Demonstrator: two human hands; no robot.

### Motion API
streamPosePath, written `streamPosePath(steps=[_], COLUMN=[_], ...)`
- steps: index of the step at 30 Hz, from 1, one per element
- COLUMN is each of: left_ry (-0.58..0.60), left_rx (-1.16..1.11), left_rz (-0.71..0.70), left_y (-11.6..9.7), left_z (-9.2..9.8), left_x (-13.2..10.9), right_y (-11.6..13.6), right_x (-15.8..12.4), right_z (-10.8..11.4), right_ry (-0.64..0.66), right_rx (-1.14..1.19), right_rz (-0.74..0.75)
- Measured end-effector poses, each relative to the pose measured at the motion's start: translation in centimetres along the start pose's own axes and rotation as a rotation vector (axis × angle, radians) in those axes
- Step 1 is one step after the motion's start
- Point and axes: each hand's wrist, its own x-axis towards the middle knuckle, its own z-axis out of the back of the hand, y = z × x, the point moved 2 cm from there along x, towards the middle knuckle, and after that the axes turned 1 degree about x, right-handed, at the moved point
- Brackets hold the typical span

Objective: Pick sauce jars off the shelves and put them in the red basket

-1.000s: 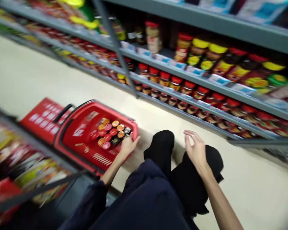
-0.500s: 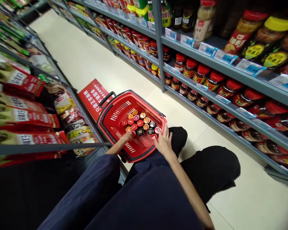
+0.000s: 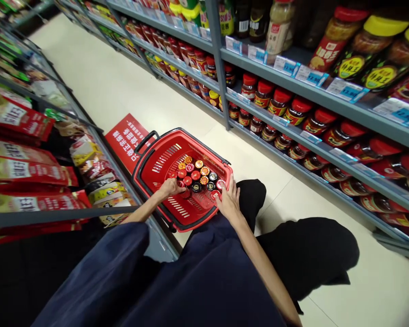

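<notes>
A red shopping basket [image 3: 204, 217] with a black-edged rim sits in front of my knees. Inside it, several jars [image 3: 195, 175] stand close together, their red, orange and black lids facing up. My left hand [image 3: 171, 187] reaches over the near left side, its fingers closed on a red-lidded jar [image 3: 185, 192] at the edge of the group; part of that jar is hidden by the fingers. My right hand [image 3: 229, 199] grips the basket's right rim, thumb inside near a red lid and fingers outside.
Shelves of red-lidded sauce jars [image 3: 298, 110] with price tags run along the right. On the left, a rack holds red and gold packets [image 3: 27, 170]. A red sign [image 3: 124, 138] lies beyond the basket on the pale tiled floor [image 3: 98, 77]. My knees [image 3: 252, 200] are beside the basket.
My left hand has shifted slightly left within the basket, its elbow swung outward, and the jar at its fingers shows more of its side. My right hand stays on the rim.
</notes>
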Motion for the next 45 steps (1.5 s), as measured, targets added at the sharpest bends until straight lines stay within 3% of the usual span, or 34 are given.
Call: streamPosePath(steps=[4,6,9,12,14,16,18,21,26,31,35,39,42,45], left_ry=[-0.103,-0.11,-0.145,-0.176,-0.146,-0.082,-0.029,0.024,0.15,0.287,0.291,0.389,0.36,0.326], left_rx=[0.034,-0.036,-0.119,-0.146,-0.221,-0.297,-0.324,-0.312,-0.398,-0.657,-0.872,-1.057,-1.172,-1.177], left_rz=[0.025,0.003,-0.082,-0.237,-0.473,-0.727,-0.924,-1.079,-1.172,-1.293,-1.217,-1.131,-1.057,-1.014], left_y=[-0.2,-2.5,-8.2,-14.4,-17.9,-20.7,-22.9,-25.7,-30.0,-34.3,-37.3,-38.2,-37.6,-36.9], left_z=[9.4,14.7,21.0,24.6,25.7,26.4,27.0,27.7,27.5,24.7,19.9,15.1,14.0,14.4], left_x=[-4.5,-7.1,-9.9,-11.1,-11.4,-11.7,-11.9,-12.2,-12.1,-11.6,-11.6,-12.1,-11.8,-10.9], right_y=[2.5,4.7,7.3,7.2,5.8,4.2,2.7,1.2,-0.5,-2.5,-4.5,-5.2,-4.5,-3.7], right_x=[0.2,0.7,1.4,1.5,1.0,0.3,-0.5,-1.4,-2.4,-3.8,-4.5,-4.6,-5.0,-5.5], right_z=[2.3,4.8,9.6,14.2,16.8,19.1,21.0,23.2,24.4,25.0,25.0,24.6,24.6,24.7], right_ry=[-0.008,0.007,-0.046,-0.286,-0.461,-0.534,-0.508,-0.517,-0.853,-1.173,-1.28,-1.271,-1.213,-1.111], right_rx=[0.097,0.251,0.483,0.587,0.625,0.696,0.745,0.71,0.575,0.418,0.474,0.532,0.458,0.441], right_rz=[0.143,0.304,0.468,0.49,0.45,0.423,0.43,0.422,0.363,0.291,0.163,0.107,0.201,0.26])
